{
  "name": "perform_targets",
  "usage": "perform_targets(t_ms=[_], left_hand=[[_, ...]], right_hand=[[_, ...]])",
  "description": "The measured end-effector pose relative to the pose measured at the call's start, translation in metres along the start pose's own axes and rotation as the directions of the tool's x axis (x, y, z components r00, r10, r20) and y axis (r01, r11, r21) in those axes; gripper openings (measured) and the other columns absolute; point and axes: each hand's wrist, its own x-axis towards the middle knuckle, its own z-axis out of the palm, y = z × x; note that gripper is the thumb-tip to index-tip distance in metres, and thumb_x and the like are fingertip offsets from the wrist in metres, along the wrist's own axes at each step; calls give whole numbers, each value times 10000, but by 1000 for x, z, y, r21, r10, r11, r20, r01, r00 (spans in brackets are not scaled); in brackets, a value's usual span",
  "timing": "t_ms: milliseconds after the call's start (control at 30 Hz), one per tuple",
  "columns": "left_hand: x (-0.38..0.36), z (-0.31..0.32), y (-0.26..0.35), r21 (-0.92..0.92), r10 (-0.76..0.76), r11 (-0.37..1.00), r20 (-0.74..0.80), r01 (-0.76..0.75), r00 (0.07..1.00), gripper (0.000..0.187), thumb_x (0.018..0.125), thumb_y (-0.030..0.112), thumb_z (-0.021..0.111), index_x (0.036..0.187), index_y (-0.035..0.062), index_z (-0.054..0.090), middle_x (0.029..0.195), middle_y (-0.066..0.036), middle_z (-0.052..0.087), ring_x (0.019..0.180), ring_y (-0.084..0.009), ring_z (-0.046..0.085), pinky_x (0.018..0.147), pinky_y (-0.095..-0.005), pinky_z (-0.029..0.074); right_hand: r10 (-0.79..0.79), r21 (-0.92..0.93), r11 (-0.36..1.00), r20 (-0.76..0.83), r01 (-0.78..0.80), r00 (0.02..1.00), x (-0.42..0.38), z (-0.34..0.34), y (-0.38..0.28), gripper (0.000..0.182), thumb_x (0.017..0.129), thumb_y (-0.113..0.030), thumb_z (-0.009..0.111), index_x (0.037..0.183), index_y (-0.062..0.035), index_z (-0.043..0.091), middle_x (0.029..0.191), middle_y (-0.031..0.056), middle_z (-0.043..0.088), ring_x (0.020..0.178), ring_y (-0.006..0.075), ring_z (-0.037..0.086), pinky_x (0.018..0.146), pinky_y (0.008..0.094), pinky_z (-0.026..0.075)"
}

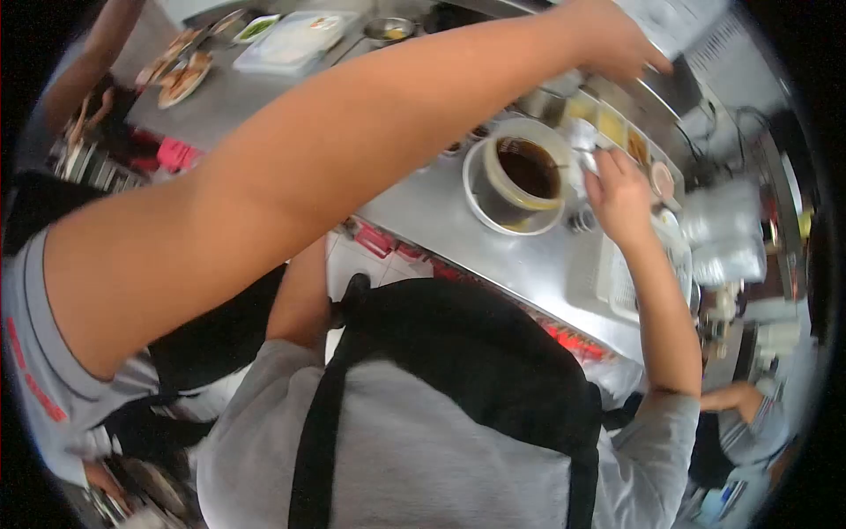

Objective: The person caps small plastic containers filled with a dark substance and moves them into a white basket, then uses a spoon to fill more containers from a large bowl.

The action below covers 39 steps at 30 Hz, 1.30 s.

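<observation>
My right hand (pixel 620 196) is over the steel counter, its fingers curled in at a small whitish, shiny thing (pixel 582 145) too blurred to name. Just left of it, a translucent plastic tub (pixel 502 201) of dark brown sauce (pixel 527 167) sits in a wide white bowl (pixel 472 196). Something thin leans at the tub's rim. My left forearm (pixel 302 300) reaches forward, but a co-worker's outstretched arm (pixel 352 132) covers its end, so my left hand is hidden.
The co-worker's hand (pixel 617 44) reaches beyond the tub. Compartments of ingredients (pixel 610 123) line the back. A white plastic basket (pixel 621 286) and stacked clear containers (pixel 727 234) stand right. A plate of food (pixel 185 81) and a white lidded box (pixel 291 44) lie left. Another person (pixel 749 423) is lower right.
</observation>
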Motion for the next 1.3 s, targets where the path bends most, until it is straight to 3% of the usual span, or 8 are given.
perform_targets(t_ms=[133, 233, 533, 567, 867, 967, 1000, 1300], left_hand=[[4, -20, -29, -52, 101, 993, -49, -104, 994, 600, 672, 62, 737, 1206, 8, 468, 1065, -180, 609, 952, -298, 596, 836, -394, 470], [-9, -39, -72, -58, 103, 992, -139, -112, 985, 573, 681, 58, 725, 1194, -10, 480, 1074, -192, 604, 958, -307, 593, 841, -400, 470], [-31, -60, -180, 49, -79, 992, -495, 118, 866, 538, 737, 104, 704, 1213, -31, 494, 1168, -231, 559, 1038, -350, 560, 883, -419, 447], [-56, -52, -145, 11, -169, 979, -507, 203, 845, 523, 759, 99, 694, 1224, -30, 493, 1189, -240, 547, 1041, -350, 554, 885, -428, 446], [-142, 37, -47, -253, 87, 958, -200, -138, 976, 420, 927, 139, 547, 1271, -15, 361, 1190, -181, 470, 1001, -235, 539, 854, -326, 447], [-129, 56, -3, -385, 37, 913, -252, -135, 967, 445, 925, 185, 558, 1283, -11, 381, 1114, -158, 449, 925, -233, 502, 817, -338, 431], [-121, 68, -5, -349, 49, 920, -348, -178, 936, 443, 930, 188, 553, 1280, -19, 378, 1108, -149, 445, 908, -219, 488, 802, -331, 430], [-103, 89, -26, -211, -34, 977, -337, -40, 941, 422, 933, 208, 548, 1232, -45, 391, 991, -133, 471, 849, -217, 471, 792, -332, 419]], right_hand=[[12, -79, 997, 78, -5, 997, -11, 3, 7, 140, 755, -140, 584, 856, -45, 564, 856, 119, 569, 773, 289, 601, 655, 386, 506], [-50, -12, 999, -21, 50, 999, -18, 11, 9, 138, 725, -126, 567, 841, -50, 569, 839, 110, 566, 783, 276, 599, 649, 376, 506], [308, 104, 950, -180, -293, 934, -47, 24, -4, 117, 729, -118, 560, 818, -44, 579, 794, 126, 562, 735, 278, 601, 593, 383, 504], [337, 138, 939, -182, -315, 924, -50, 24, -6, 119, 726, -115, 564, 816, -42, 584, 796, 130, 563, 736, 281, 602, 587, 389, 504], [393, 169, 913, -114, -372, 912, -63, 23, -16, 145, 723, -97, 586, 842, -27, 629, 893, 145, 572, 812, 284, 606, 653, 370, 520], [358, 141, 929, -112, -342, 927, -62, 26, -12, 146, 733, -117, 585, 848, -32, 618, 893, 138, 577, 815, 279, 607, 654, 364, 517], [348, 138, 933, -121, -332, 930, -62, 27, -10, 145, 739, -127, 584, 848, -35, 611, 891, 135, 580, 815, 277, 608, 652, 362, 516], [331, 158, 938, -141, -308, 933, -64, 28, -7, 134, 723, -116, 587, 816, -38, 647, 896, 135, 569, 827, 278, 605, 654, 371, 518]])
